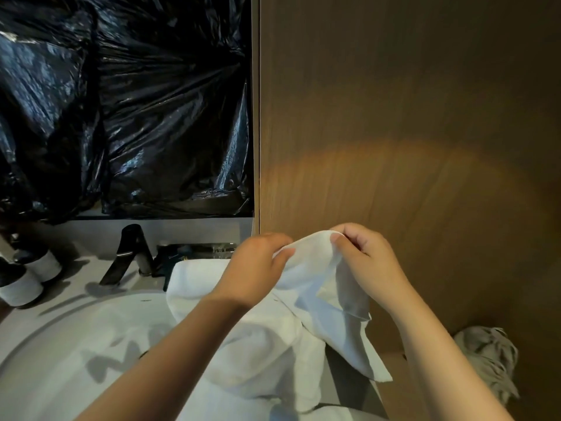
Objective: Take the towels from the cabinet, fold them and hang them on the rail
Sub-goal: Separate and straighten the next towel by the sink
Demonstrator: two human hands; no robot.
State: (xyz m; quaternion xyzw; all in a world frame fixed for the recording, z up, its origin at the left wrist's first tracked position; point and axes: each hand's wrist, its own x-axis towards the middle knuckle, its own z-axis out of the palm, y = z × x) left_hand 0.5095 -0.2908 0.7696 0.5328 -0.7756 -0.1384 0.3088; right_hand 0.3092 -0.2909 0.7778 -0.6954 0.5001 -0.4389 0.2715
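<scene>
- Above the right edge of the sink (45, 354), head view: pinching a thin white towel (315, 281) by its top hem with the left hand (258, 268) and the right hand (365, 262), close together, fingers curled onto the cloth.
- Hanging loose from that grip, with its lower corner dangling past the counter's right edge.
- Just underneath, bunched on the sink's right rim and touching the thin one: a thicker white towel (243, 347).
- At the back edge: black faucet (130, 256), and towards the left corner two white-and-black cylinders (33, 278), too blurred to name.
- Behind: crinkled black plastic sheet (121, 101) left, wooden panel (409, 117) right.
- Low right: crumpled grey cloth (488, 369).
</scene>
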